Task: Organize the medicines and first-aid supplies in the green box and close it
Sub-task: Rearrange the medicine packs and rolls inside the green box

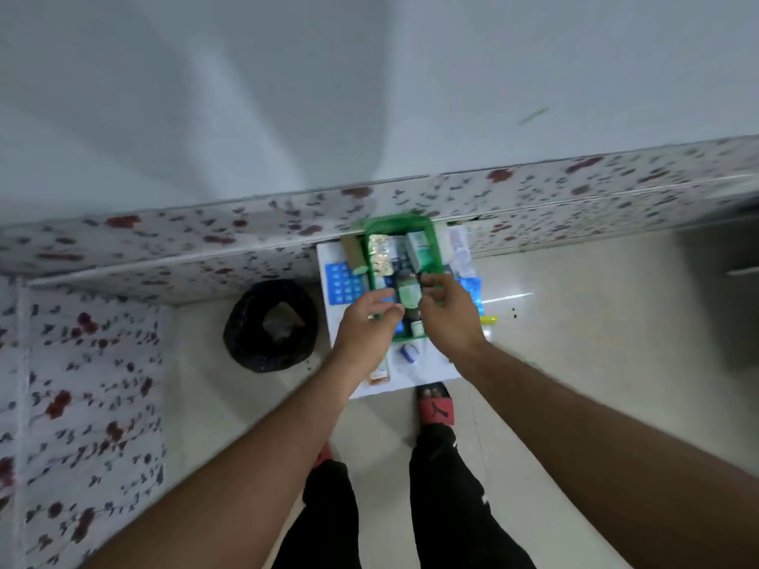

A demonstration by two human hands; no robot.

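Observation:
The green box [434, 240] stands open on a white sheet [427, 373] on the floor, against a flowered mattress edge. Inside lie a silver blister strip [380, 252], a green-and-white carton [419, 248] and other packs. My right hand [447, 318] grips a small bottle with a green label [408, 295] over the box's near half. My left hand [367, 326] is beside it, fingers curled at the bottle's left side; whether it touches the bottle is blurred. Blue blister sheets [343, 283] lie left of the box, and a small orange pack [380, 373] near my left wrist.
A black bag-lined bin [271, 324] stands left of the sheet. A flowered mattress [164, 248] runs along the back and left. More packets [458, 250] lie right of the box, a yellow item [488, 320] beyond them. My feet in red slippers [435, 406] are just below the sheet.

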